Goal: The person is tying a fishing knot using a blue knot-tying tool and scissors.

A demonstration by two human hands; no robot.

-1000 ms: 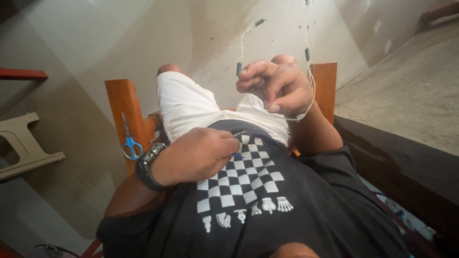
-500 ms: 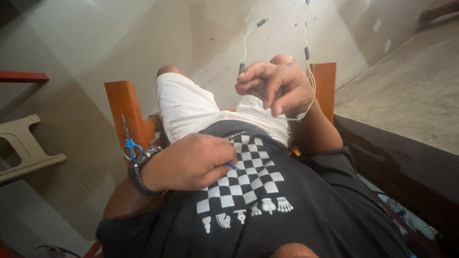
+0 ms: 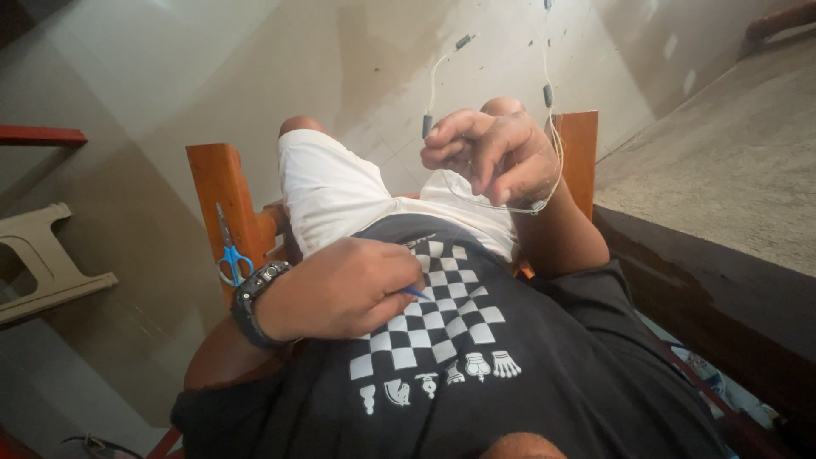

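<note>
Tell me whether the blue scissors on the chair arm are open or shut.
Shut. The blue scissors lie on the orange wooden chair arm with blades together in one thin line pointing away from the handles.

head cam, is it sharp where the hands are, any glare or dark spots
Head view: right hand and thread fairly sharp, left hand slightly soft; soft glare on the pale floor; top left corner in shadow; wide-angle tilt.

Pale tiled floor (image 3: 357, 59), dim light. Orange wooden chair arm (image 3: 223, 195). Beige plastic stool (image 3: 42, 263) left; concrete ledge (image 3: 731, 161) right.
</note>
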